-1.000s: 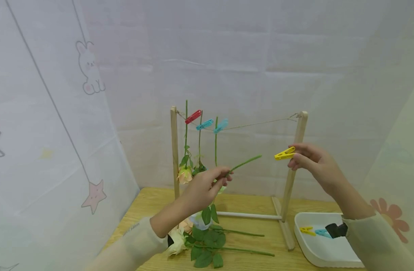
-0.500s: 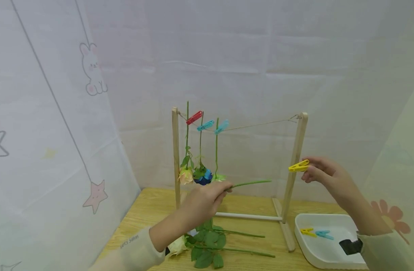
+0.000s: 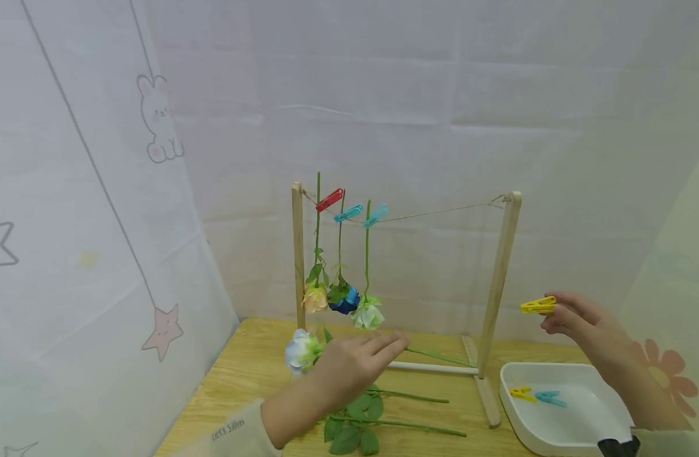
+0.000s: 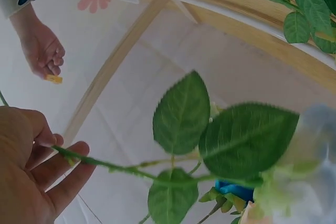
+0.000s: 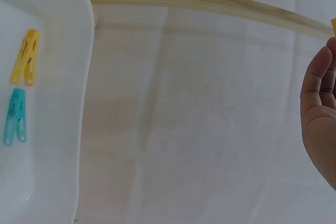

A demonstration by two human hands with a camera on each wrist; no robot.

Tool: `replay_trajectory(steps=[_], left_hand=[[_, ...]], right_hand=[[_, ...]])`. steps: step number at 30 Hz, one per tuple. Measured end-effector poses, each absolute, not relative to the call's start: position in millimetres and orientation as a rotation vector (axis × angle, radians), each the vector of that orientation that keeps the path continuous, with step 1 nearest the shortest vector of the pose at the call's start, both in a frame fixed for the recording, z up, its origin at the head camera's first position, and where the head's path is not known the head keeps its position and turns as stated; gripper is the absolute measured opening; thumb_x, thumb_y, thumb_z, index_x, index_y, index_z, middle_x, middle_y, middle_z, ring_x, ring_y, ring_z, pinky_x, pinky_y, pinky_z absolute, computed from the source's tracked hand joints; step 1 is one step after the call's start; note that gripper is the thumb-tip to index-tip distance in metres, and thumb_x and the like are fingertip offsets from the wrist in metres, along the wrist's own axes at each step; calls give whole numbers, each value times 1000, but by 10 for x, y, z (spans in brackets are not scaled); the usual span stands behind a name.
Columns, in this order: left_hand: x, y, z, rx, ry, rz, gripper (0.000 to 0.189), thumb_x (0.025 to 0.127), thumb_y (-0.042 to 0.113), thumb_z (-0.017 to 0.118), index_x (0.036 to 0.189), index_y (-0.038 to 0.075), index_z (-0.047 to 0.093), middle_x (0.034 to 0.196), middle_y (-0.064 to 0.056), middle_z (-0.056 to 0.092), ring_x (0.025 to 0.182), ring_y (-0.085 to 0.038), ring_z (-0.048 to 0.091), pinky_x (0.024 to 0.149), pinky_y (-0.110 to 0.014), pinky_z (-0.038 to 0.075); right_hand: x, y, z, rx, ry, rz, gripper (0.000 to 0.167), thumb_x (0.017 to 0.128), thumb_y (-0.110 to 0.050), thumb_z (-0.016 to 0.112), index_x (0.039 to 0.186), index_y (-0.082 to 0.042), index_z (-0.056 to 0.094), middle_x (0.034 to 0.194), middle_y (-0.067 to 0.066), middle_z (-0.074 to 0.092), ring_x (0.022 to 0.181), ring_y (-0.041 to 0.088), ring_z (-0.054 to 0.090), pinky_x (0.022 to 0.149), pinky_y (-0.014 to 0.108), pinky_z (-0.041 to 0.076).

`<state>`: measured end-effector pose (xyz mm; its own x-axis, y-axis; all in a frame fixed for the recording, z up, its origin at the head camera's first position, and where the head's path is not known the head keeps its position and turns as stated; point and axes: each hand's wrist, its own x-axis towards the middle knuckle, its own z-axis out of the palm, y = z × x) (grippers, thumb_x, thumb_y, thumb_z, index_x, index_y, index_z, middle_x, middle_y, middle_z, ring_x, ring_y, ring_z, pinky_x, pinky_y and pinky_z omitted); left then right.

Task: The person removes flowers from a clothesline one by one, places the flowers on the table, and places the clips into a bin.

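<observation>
My left hand (image 3: 355, 368) holds the green stem of an artificial flower with a pale blue-white bloom (image 3: 301, 350), low over the table. The stem (image 3: 440, 357) points right past my fingers, and the bloom is on the left. In the left wrist view, its leaves (image 4: 247, 142) spread between hand and bloom. At the right, my right hand (image 3: 592, 333) pinches a yellow clothespin (image 3: 538, 306) in the air above a white tray (image 3: 595, 412). Only the tip of that clothespin (image 5: 334, 24) enters the right wrist view.
A wooden rack (image 3: 500, 279) carries a string (image 3: 435, 213). Red (image 3: 329, 200) and blue clothespins (image 3: 348, 213) hang peach (image 3: 315, 298), blue (image 3: 345, 299) and whitish-green flowers (image 3: 369, 314) upside down, left of centre. Leafy stems (image 3: 412, 427) lie in front. The tray contains yellow (image 3: 522, 395) and blue clothespins (image 3: 551, 398).
My left hand has come down with the flower, its stem tip swinging from upward to slightly downward. My right hand has moved right and down, carrying the yellow clothespin away from the rack post.
</observation>
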<state>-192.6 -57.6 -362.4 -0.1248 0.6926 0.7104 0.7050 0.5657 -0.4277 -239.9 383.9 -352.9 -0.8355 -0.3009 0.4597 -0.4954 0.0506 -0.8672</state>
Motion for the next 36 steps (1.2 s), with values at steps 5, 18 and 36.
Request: replay_trajectory(steps=[5,18,36], left_hand=[[-1879,-517,-3734,-1076,-1751,175,34,109,11,43,134,15,67,118,-2,74,91,-14,75,71,-21,60],[-1851,-449,-4092,-994,-1901,355,48,102,15,61,148,22,53,130,-2,69,101,-21,73,78,-31,62],[-1968,-326,-4613,-1019,-2100,461,59,91,27,77,145,25,55,127,-2,70,96,-20,73,67,-32,63]], right_hand=[[-2406,4008,-3675,815,-2111,1998,38,108,2,38,135,-13,59,108,-1,71,92,12,69,85,21,57],[-2396,4337,-4087,648,-2033,2161,36,108,0,42,132,-15,64,108,-1,72,92,12,72,85,22,58],[-2400,4629,-4591,493,-2184,2150,33,109,-7,42,131,-22,63,112,-11,69,94,10,70,83,18,57]])
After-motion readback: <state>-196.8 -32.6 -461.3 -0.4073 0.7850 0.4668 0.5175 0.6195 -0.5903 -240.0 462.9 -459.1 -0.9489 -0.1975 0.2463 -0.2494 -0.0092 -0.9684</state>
